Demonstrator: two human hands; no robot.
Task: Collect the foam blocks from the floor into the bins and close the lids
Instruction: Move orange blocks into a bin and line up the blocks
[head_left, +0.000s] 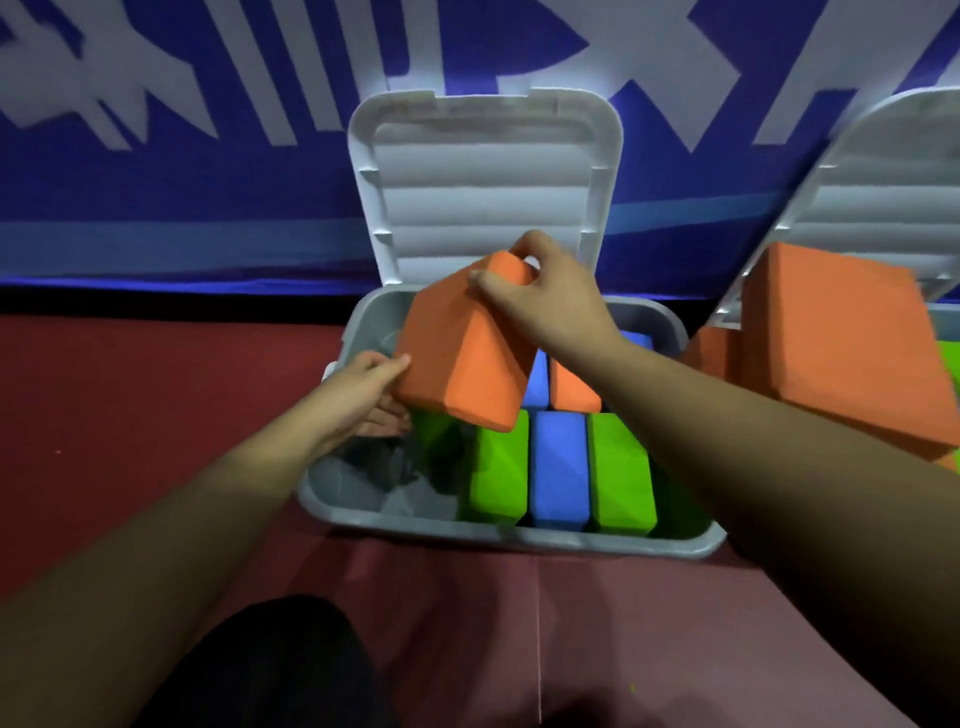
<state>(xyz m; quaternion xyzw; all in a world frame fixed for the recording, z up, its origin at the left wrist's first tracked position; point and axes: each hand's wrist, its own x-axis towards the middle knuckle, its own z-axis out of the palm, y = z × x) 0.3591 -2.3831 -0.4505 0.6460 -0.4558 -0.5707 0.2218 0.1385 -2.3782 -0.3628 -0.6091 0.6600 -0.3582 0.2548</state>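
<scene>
**Two hands hold orange block over open bin**

Orange block (462, 358) is in the air, tilted, above the left half of the grey bin (467, 530). Right hand (540, 296) pinches its upper end, thumb on the near face, fingers curled over the top. Left hand (358, 395) grips the lower left corner, thumb on the side, fingers underneath.

The bin sits on the red floor (156, 415) with its white lid (483, 171) standing upright against the blue wall (156, 182). Inside, along the front, a green block (498, 467), a blue block (558, 467) and a second green block (618, 467) stand side by side, touching. A back orange block (571, 389) is behind them. The bin's left part is bare.

Far right, a second lid (857, 197) is open with a big orange block (841, 353) in front of it.
</scene>
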